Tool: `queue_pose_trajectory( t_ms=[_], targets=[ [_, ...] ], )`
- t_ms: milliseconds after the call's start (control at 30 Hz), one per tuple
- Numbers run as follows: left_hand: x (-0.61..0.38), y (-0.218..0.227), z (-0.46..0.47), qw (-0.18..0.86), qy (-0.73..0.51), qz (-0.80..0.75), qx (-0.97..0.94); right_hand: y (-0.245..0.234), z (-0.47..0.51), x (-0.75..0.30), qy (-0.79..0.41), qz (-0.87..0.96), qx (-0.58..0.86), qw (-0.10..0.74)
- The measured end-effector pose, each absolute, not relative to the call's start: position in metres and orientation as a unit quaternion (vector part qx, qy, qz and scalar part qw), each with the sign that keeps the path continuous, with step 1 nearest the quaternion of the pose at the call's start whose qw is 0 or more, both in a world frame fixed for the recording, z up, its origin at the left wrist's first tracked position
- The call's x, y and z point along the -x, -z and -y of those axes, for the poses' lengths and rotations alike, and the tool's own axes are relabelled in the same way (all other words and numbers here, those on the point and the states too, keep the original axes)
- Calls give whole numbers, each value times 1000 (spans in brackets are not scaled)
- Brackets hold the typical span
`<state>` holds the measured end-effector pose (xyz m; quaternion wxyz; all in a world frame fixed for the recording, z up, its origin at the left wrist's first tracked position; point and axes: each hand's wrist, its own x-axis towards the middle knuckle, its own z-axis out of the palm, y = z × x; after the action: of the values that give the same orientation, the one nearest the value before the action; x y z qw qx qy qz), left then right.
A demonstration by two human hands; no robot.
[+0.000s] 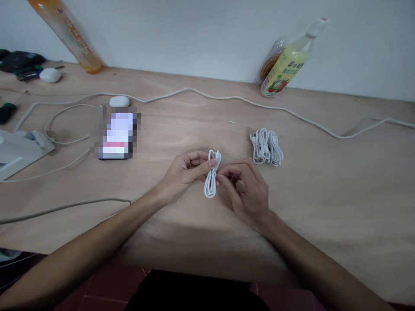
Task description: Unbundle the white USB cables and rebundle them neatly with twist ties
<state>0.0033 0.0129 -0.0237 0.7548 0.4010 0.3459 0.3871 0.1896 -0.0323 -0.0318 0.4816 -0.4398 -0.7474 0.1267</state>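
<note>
A small white cable (211,178), coiled into a narrow bundle, hangs between both hands just above the wooden table (340,194). My left hand (184,172) pinches the coil near its top with thumb and fingers closed. My right hand (246,190) pinches the middle of the coil from the right side, fingers curled. A second pile of coiled white cables (266,147) lies on the table just right of and beyond my right hand.
A phone (116,134) with a lit screen lies left of centre, a white earbud case (119,101) behind it. A long white cord (233,98) runs across the table. Two bottles (287,65) lean on the back wall, a power strip (19,147) at far left.
</note>
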Motion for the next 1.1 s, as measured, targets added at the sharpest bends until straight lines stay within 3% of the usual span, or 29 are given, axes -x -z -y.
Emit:
queue_pose_trajectory(
  t_ms=[433,1100],
  targets=[
    [-6,23,-10,717,-442,-339,-420,31,32,-183,-332,614,498,515],
    [-8,22,-10,698,-463,-352,-417,30,30,-185,-314,632,504,498]
  ],
)
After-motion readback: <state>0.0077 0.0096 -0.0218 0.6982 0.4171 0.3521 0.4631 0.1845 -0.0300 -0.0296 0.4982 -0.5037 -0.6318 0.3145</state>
